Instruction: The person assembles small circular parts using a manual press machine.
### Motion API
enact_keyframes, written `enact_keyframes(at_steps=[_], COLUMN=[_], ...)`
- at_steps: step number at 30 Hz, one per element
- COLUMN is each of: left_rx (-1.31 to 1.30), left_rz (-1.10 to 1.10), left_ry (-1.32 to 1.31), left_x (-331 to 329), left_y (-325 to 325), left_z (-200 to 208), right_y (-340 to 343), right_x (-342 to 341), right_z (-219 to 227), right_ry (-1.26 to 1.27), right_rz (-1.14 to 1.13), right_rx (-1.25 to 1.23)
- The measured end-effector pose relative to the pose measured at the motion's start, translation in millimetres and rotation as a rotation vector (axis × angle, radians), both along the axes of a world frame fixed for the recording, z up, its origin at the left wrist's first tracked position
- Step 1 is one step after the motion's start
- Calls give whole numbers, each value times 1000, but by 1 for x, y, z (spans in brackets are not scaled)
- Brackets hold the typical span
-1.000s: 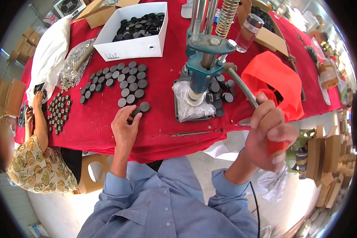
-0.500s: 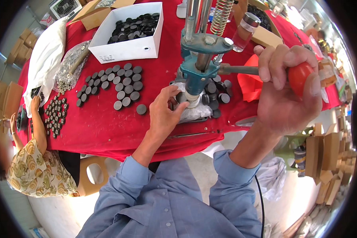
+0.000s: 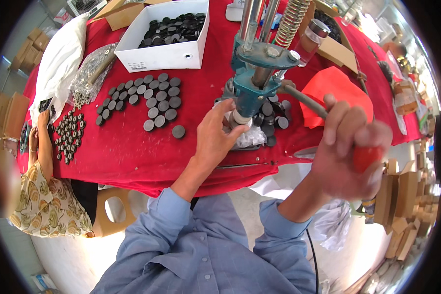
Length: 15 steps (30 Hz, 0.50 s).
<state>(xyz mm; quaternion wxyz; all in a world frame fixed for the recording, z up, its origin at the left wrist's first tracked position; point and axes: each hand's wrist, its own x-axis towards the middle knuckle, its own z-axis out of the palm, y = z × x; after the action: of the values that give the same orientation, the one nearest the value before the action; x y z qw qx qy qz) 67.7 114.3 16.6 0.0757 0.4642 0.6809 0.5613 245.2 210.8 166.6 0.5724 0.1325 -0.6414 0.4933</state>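
The thumb and index finger of the left hand (image 3: 211, 139) stand parted in a loose pinch on either side of the pale ram tip (image 3: 241, 117) of the teal press (image 3: 254, 89); the spot between them is mostly hidden, so I can't say whether they grip a piece there. The right hand (image 3: 345, 147), blurred, curls its fingers around the red knob (image 3: 366, 158) at the end of the steel lever (image 3: 305, 99). For a clean stroke, I would seat the piece flat and centred under the ram, steady it by its sides only, and draw the left fingertips clear before putting weight on the lever. An even pull should suit better than a jerk, since a tilted piece could slip or mark. Clear plastic (image 3: 251, 137) covers the press base; a fold under the work could rock it, so it is worth keeping smooth. Just left of the press, 1 black disc (image 3: 178, 131) lies apart on the red tablecloth (image 3: 132, 164), within easy reach of the left hand. Beyond it lies a loose cluster of black discs (image 3: 161, 104), and more discs (image 3: 268, 128) crowd against the press's right side. Farther out stand a white box (image 3: 166, 58) heaped with black pieces and, to the right, a bright red bag (image 3: 334, 98). At far left, a co-worker's hand (image 3: 43, 118) works near small ringed pieces (image 3: 69, 137).
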Motion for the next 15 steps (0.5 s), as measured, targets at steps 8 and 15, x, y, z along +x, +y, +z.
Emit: enact_keyframes(at_steps=[8,15], left_rx=[-157,-176], left_rz=[276,215], left_ry=[564,381], left_x=[-52,-59], left_y=[-81,-99], left_z=[-4,-35], right_y=[-50,-35], right_x=[20,19], right_z=[-73,-49], right_ry=[57,5], right_rz=[-261,-168], right_rx=[-104,-43])
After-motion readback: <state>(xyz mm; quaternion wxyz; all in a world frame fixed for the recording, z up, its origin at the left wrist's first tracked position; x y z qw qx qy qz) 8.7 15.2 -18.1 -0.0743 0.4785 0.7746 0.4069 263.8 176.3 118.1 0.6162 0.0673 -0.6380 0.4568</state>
